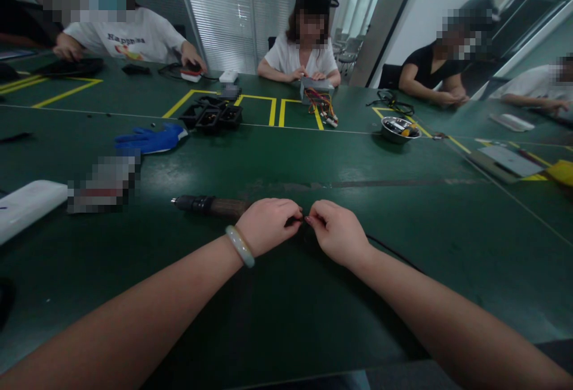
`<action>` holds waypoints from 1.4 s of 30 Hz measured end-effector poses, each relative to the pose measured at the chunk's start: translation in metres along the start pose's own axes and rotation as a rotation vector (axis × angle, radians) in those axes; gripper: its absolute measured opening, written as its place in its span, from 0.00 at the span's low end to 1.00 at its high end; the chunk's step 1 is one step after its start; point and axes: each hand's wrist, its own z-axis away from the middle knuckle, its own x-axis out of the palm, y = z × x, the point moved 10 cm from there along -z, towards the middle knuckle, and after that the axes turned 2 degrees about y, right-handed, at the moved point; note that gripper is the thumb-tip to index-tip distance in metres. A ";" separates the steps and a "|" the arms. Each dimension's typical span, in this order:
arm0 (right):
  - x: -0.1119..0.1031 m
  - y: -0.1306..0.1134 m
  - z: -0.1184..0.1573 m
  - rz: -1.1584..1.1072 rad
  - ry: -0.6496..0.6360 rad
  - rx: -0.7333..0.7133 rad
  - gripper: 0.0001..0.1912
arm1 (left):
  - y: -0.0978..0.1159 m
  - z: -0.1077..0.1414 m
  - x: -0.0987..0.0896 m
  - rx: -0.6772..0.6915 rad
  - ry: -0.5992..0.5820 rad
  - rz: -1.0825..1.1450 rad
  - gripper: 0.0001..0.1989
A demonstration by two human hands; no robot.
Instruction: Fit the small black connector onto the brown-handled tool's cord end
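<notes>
My left hand, with a pale bangle at the wrist, is closed in a pinch over the table. My right hand pinches just beside it, fingertips almost meeting. Whatever sits between the fingers is too small and dark to make out. Behind my left hand lies an electric screwdriver with a brown body, black front end and metal tip pointing left; its rear is hidden by the hand. A black cable runs out from behind my right wrist toward the right.
To the left lie a blue glove, a white box-shaped item and a blurred-out object. Black trays and a metal bowl of small parts stand farther back. Several people sit around the table; one handles a grey box with coloured wires.
</notes>
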 end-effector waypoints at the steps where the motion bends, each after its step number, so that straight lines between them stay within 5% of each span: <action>1: 0.000 -0.001 0.000 -0.015 0.005 0.005 0.08 | 0.000 0.000 0.001 -0.002 -0.006 0.000 0.06; 10: 0.004 -0.002 0.005 -0.088 0.032 0.029 0.08 | -0.007 0.000 0.000 -0.096 -0.033 -0.020 0.10; 23: 0.012 0.019 0.002 -0.219 -0.076 0.193 0.05 | -0.004 0.002 0.002 -0.056 -0.049 -0.049 0.10; 42: 0.009 0.012 0.003 -0.219 -0.107 0.133 0.06 | -0.001 0.001 0.002 -0.017 -0.061 -0.037 0.08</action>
